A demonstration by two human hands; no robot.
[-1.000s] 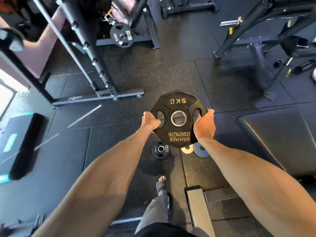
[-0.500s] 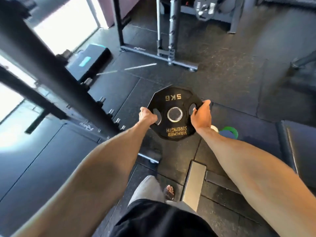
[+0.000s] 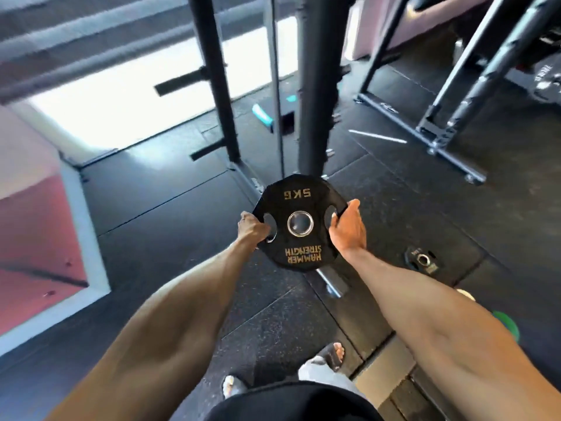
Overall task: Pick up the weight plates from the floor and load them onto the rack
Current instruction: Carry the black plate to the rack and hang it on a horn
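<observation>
A black 5 kg plate (image 3: 299, 205) marked "Hammer Strength" is held up flat in front of me above the floor. My left hand (image 3: 252, 227) grips its left edge through a handle cutout. My right hand (image 3: 347, 232) grips the right edge, fingers hooked into the other cutout. Just beyond the plate stands the rack's thick black upright (image 3: 318, 86). A small black plate (image 3: 422, 261) lies on the floor to the right. A green plate (image 3: 505, 325) peeks out behind my right forearm.
The rack's base bar (image 3: 332, 282) runs along the rubber floor under the held plate. A second rack frame (image 3: 440, 129) stands at the right. A black and teal step box (image 3: 273, 115) sits behind the uprights. A pink wall (image 3: 33, 238) is on the left.
The view has swung left, so the rack upright now stands straight ahead of the plate. Both hands keep the same hold on the 5 kg plate.
</observation>
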